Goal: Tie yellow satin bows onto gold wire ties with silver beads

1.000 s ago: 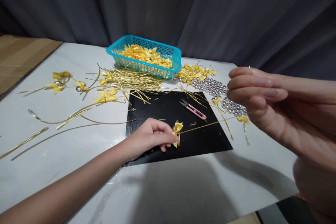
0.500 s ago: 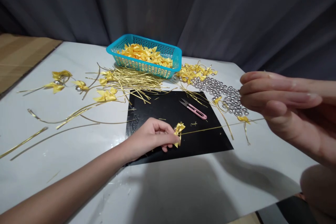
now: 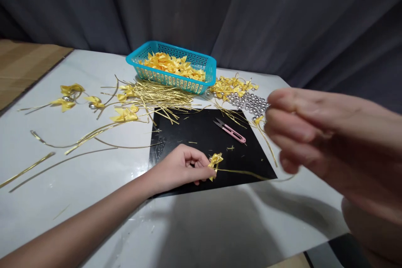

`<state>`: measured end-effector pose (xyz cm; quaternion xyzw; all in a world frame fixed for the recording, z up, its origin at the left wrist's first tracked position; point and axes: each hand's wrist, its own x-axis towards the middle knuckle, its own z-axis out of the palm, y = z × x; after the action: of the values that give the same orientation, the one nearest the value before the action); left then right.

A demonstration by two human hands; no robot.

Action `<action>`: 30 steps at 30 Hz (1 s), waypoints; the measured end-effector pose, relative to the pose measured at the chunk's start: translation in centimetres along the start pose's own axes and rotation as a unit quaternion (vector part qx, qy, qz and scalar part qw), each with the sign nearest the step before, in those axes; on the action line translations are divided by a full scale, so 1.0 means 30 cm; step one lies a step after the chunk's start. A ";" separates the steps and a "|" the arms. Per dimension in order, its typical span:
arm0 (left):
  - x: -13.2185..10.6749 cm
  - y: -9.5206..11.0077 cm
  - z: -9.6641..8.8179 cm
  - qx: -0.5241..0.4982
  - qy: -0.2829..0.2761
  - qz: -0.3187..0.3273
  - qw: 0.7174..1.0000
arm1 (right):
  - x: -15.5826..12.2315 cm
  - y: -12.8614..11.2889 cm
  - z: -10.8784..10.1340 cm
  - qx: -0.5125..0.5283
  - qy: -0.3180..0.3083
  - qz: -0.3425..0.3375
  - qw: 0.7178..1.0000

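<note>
Left hand tight on bow over mat, right hand past its edge, tight on cord

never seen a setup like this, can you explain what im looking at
No machine here: these are a person's two hands, seen from a camera worn on the head, looking down. The left hand pinches a yellow bow over a black mat. A gold cord runs from the bow toward the right hand; whether that hand grips it is hidden. On the mat lie pink snips; the white table also holds gold strands, bead-like silver pieces and a blue basket of ribbon pieces.
</note>
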<state>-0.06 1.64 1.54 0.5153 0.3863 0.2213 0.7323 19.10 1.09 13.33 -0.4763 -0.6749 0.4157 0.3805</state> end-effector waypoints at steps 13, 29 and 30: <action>-0.001 -0.005 0.001 -0.007 -0.002 0.006 1.000 | -0.012 0.252 0.215 -0.272 0.027 -0.071 0.959; 0.004 -0.006 0.013 0.022 0.087 0.041 0.995 | -0.006 0.094 0.026 0.039 0.138 -0.073 0.987; 0.003 -0.004 0.013 0.019 0.080 0.038 0.996 | -0.016 0.081 0.013 0.047 0.122 -0.059 0.990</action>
<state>0.30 1.44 1.45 0.5238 0.4282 0.2824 0.6801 19.65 1.03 10.90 -0.4642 -0.6301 0.3624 0.5062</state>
